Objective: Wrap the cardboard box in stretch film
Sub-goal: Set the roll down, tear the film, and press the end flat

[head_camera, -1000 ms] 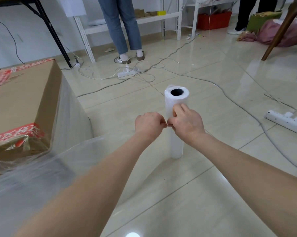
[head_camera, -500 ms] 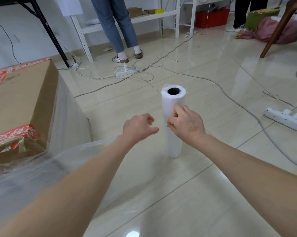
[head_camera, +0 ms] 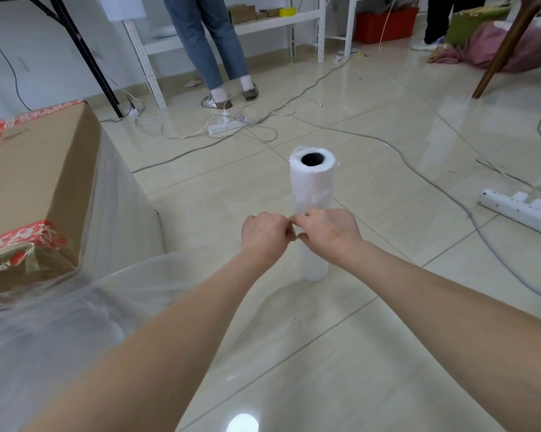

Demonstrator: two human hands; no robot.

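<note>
Left hand (head_camera: 264,236) back beside right hand (head_camera: 328,233), both sets of fingers (head_camera: 305,219) tight on stretch film (head_camera: 312,188)

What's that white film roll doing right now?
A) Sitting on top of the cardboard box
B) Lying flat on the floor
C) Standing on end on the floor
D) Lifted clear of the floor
C: the film roll stands on end on the tiled floor, hollow core facing up, while the left hand and right hand pinch at its side.
</note>
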